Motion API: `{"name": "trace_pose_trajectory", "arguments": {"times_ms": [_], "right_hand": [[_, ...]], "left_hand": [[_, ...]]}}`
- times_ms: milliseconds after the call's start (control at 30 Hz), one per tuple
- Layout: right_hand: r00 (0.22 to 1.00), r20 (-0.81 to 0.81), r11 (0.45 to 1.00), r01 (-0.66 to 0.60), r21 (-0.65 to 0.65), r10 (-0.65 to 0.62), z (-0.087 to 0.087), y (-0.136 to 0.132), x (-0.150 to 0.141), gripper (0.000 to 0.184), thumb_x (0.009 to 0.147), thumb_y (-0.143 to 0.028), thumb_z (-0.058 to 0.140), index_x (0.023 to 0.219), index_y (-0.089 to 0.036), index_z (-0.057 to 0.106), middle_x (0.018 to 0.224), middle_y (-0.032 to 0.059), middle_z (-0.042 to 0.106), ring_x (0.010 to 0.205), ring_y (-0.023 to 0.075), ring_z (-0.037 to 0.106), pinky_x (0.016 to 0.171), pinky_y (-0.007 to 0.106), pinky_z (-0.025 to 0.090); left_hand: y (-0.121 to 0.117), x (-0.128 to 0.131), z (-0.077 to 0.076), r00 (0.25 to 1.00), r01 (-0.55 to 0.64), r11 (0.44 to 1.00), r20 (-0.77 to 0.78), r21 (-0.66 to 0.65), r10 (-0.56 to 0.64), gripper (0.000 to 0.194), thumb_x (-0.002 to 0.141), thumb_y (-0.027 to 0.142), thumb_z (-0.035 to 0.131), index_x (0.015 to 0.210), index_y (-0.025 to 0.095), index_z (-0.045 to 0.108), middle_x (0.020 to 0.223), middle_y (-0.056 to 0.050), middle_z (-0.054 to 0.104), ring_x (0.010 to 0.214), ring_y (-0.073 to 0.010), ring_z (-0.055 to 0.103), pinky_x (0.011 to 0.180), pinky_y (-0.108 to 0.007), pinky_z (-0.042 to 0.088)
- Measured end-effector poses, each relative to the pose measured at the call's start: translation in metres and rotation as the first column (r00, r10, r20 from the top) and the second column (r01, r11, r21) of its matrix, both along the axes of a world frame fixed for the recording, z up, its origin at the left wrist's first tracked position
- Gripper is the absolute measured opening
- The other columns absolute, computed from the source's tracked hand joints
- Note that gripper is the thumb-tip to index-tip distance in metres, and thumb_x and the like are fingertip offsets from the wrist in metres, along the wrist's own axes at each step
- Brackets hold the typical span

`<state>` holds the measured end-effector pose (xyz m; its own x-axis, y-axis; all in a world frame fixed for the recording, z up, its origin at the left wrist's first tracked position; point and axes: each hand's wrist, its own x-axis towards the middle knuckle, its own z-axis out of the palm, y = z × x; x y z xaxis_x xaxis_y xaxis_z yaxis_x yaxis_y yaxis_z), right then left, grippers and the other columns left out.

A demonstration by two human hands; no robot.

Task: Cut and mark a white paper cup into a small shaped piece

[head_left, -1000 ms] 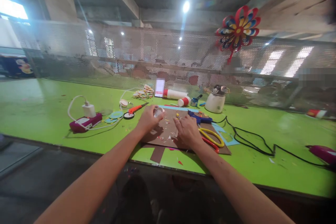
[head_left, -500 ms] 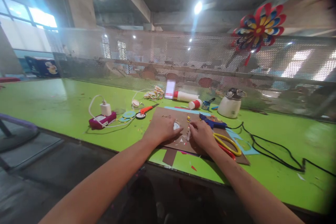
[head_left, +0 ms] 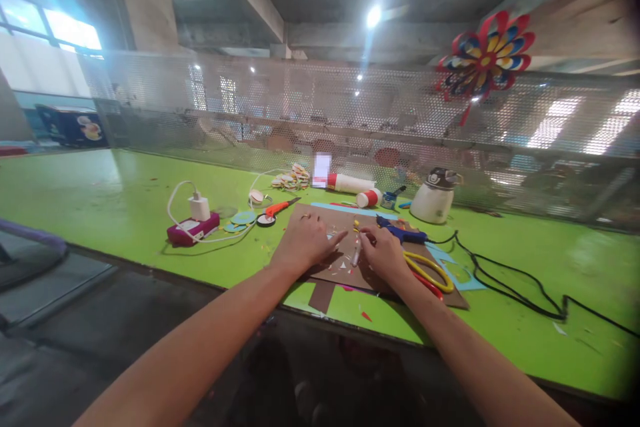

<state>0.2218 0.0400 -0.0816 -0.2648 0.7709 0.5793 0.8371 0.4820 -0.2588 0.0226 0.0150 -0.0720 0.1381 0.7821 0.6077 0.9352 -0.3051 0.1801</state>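
My left hand [head_left: 306, 240] lies palm down on a brown board [head_left: 325, 273], its thumb stretched out to the right. Most of a small white paper disc [head_left: 331, 235] is hidden beneath it. The fingers of my right hand [head_left: 384, 250] are bent and pressed together low over the board; whatever they hold is too small to name. Close by its fingertips lie a short whitish stick [head_left: 356, 254] and a small yellow piece [head_left: 357, 224]. A blue glue gun [head_left: 407, 234] rests just behind that hand. Yellow-and-red-handled scissors [head_left: 433, 271] lie partly under the right wrist.
Left on the green table [head_left: 125, 213] are a purple power strip [head_left: 193, 229] with a charger, an orange cutter [head_left: 280, 207] and tape [head_left: 265, 219]. Behind stand paper cups [head_left: 369, 198] and a white spray bottle [head_left: 433, 202]. A black cord [head_left: 520, 290] trails right.
My left hand has turned and spread further over the white disc, covering more of it, with its thumb reaching out. My right hand stays nearly in place. The view has shifted slightly.
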Motion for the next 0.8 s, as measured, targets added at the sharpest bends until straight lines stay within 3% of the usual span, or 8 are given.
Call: {"name": "trace_pose_trajectory", "arguments": {"times_ms": [67,167,300,467,633,800], "right_hand": [[1.000,-0.018,1.000,-0.001,-0.001,0.001,0.001,0.000,0.000,0.026,0.094,-0.031,0.059,0.116,-0.017,0.062,0.116,0.0073,0.065,0.097,0.0205,0.065,0.083,0.042,0.055],[0.999,-0.038,1.000,0.006,-0.011,-0.006,0.003,-0.001,0.000,0.026,0.095,-0.031,0.059,0.116,-0.017,0.061,0.116,0.0074,0.065,0.097,0.0204,0.065,0.083,0.041,0.055],[0.999,-0.047,0.999,0.009,-0.031,-0.011,0.004,-0.002,0.000,0.026,0.095,-0.031,0.059,0.116,-0.017,0.061,0.117,0.0075,0.065,0.097,0.0206,0.065,0.083,0.042,0.055],[0.999,-0.040,0.999,0.013,-0.045,-0.015,0.007,-0.005,-0.002,0.026,0.095,-0.031,0.059,0.116,-0.017,0.061,0.117,0.0076,0.064,0.098,0.0207,0.065,0.083,0.042,0.055],[1.000,-0.017,0.998,0.024,-0.064,-0.025,0.008,-0.007,-0.003,0.026,0.095,-0.031,0.059,0.117,-0.017,0.061,0.118,0.0077,0.064,0.099,0.0210,0.065,0.084,0.042,0.055],[1.000,0.018,0.996,0.015,-0.086,-0.014,0.009,-0.007,-0.004,0.026,0.095,-0.031,0.059,0.117,-0.017,0.061,0.118,0.0077,0.064,0.098,0.0208,0.065,0.083,0.042,0.055]], "left_hand": [[0.002,-0.006,0.006,0.997,-0.035,0.999,0.070,0.023,0.034,0.027,0.089,0.042,0.055,0.102,0.022,0.067,0.102,-0.012,0.069,0.100,-0.0266,0.061,0.090,-0.039,0.043],[0.007,-0.018,0.016,0.961,-0.182,0.982,0.223,0.055,0.166,0.037,0.099,0.034,0.031,0.102,0.015,0.063,0.102,-0.016,0.067,0.098,-0.0263,0.062,0.086,-0.039,0.045],[0.013,-0.029,0.023,0.926,-0.237,0.969,0.318,0.064,0.205,0.036,0.099,0.029,0.027,0.098,0.016,0.062,0.098,-0.014,0.067,0.098,-0.0266,0.062,0.087,-0.039,0.046],[0.019,-0.029,0.016,0.955,-0.071,0.997,0.290,0.020,0.062,0.029,0.088,0.013,0.039,0.102,0.017,0.064,0.103,-0.010,0.069,0.101,-0.0224,0.063,0.092,-0.036,0.047],[0.021,-0.025,0.012,0.970,0.093,0.990,0.232,-0.109,-0.065,0.044,0.075,0.009,0.048,0.115,0.015,0.064,0.110,-0.011,0.070,0.097,-0.0218,0.065,0.088,-0.033,0.051],[0.012,-0.021,0.017,0.967,0.235,0.938,0.160,-0.256,-0.198,0.066,0.064,0.016,0.063,0.130,0.020,0.057,0.131,-0.010,0.063,0.116,-0.0274,0.060,0.099,-0.037,0.046]]}}
